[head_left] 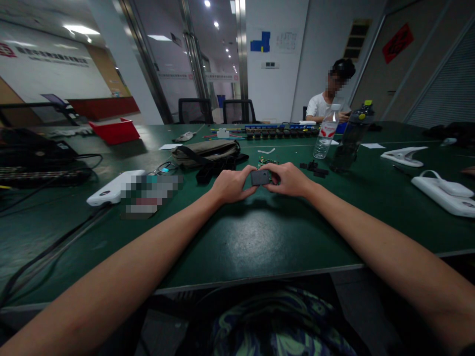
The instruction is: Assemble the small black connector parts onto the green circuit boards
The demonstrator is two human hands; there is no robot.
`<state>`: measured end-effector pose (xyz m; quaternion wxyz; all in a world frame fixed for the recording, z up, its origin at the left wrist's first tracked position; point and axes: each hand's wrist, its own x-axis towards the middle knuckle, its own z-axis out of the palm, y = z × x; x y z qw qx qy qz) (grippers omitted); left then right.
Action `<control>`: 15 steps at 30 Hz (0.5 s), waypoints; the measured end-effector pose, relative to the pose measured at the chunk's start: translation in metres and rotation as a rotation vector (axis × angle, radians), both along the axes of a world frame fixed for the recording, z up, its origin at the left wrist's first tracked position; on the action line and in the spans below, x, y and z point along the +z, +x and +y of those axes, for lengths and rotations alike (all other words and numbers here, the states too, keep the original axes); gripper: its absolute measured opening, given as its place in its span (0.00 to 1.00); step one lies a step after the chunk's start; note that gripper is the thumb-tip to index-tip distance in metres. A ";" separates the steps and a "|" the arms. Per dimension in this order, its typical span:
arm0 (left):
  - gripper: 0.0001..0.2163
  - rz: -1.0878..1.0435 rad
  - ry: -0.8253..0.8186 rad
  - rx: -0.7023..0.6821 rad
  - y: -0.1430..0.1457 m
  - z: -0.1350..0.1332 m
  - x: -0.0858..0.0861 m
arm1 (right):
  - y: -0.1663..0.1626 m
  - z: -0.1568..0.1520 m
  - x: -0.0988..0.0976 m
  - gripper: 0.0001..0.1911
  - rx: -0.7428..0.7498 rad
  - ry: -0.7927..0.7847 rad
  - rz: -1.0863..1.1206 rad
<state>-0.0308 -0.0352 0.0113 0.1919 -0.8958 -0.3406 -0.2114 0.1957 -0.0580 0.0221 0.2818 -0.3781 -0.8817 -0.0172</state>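
Between both hands, just above the green table (252, 247), is a small dark grey rectangular box (260, 178) with a dark round spot on its face. My left hand (233, 185) pinches its left end between thumb and fingers. The right end is gripped by my right hand (289, 180), its fingertips partly hidden behind the box. Right behind lie small green circuit boards (267, 161). Black open trays (213, 170) sit beyond my left hand, and several small black pieces (315, 168) lie past my right hand.
A grey-brown pouch (206, 152) lies at the back left, with a white power bank (115, 188) nearer. On the right stand a clear water bottle (325, 133) and a dark bottle (351, 141). Another person (326, 101) sits across the table. A red box (116, 131) stands far left.
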 end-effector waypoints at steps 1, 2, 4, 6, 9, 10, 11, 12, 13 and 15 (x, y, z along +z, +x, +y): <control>0.21 -0.002 -0.001 -0.002 0.000 0.000 0.000 | 0.000 0.000 0.000 0.21 -0.001 0.000 0.001; 0.21 -0.004 -0.005 -0.006 0.000 0.000 0.000 | 0.000 0.000 0.000 0.21 -0.002 -0.001 0.001; 0.22 -0.008 -0.012 -0.012 0.000 0.000 0.000 | 0.000 -0.001 0.001 0.21 -0.002 -0.005 -0.001; 0.22 -0.016 -0.014 -0.018 0.000 0.000 0.000 | 0.000 -0.001 0.002 0.21 -0.001 -0.008 -0.003; 0.21 -0.022 -0.010 -0.016 0.000 0.000 0.000 | 0.000 -0.001 0.002 0.21 0.000 -0.006 -0.002; 0.21 -0.020 -0.011 -0.012 0.000 -0.001 0.000 | 0.000 -0.001 0.001 0.21 0.002 -0.005 0.000; 0.21 -0.016 -0.014 -0.006 0.000 -0.001 0.001 | -0.001 -0.001 0.001 0.21 0.003 -0.004 0.002; 0.21 -0.012 -0.017 -0.001 0.001 -0.001 0.001 | -0.001 -0.001 0.001 0.21 0.004 -0.004 0.002; 0.21 -0.008 -0.020 0.004 0.001 -0.001 0.001 | -0.001 -0.001 0.001 0.21 0.005 -0.004 0.002; 0.21 -0.002 -0.024 0.012 0.001 -0.001 0.001 | -0.001 -0.001 0.001 0.21 0.005 -0.004 0.002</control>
